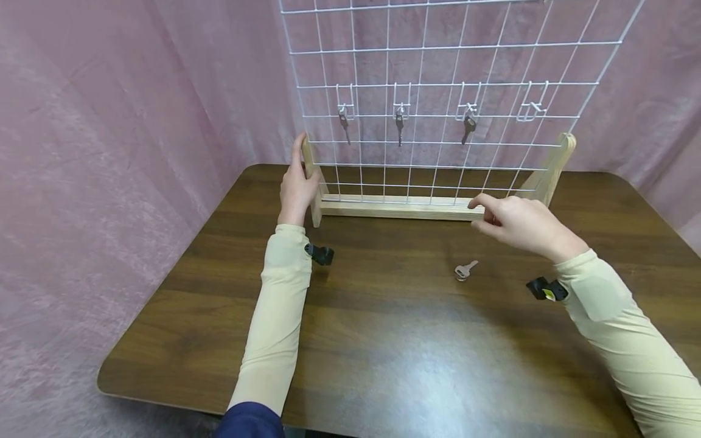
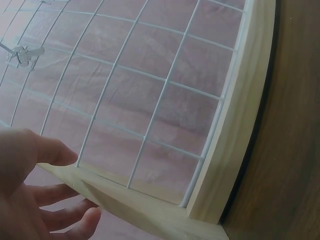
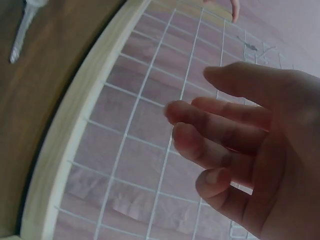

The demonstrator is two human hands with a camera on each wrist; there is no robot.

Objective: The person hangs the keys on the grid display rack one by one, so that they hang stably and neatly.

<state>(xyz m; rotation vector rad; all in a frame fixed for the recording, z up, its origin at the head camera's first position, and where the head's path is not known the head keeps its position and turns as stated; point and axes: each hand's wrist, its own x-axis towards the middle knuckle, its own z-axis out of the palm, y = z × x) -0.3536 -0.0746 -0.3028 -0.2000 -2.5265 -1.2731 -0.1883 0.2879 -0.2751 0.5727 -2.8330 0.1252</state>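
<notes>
My left hand holds the wooden side post of a white wire grid rack, thumb on one side and fingers on the other. Over the table in front of the rack's base bar hovers my right hand, fingers loosely bent and nothing in them. Below and to its left, a silver key lies on the table; part of it shows in the right wrist view's corner. Three keys hang from hooks on the grid: a left key, a middle key and a right key.
A fourth hook at the grid's right carries no key. The rack's right wooden post stands behind my right hand. Brown wooden table lies underneath, and a pink curtain hangs behind.
</notes>
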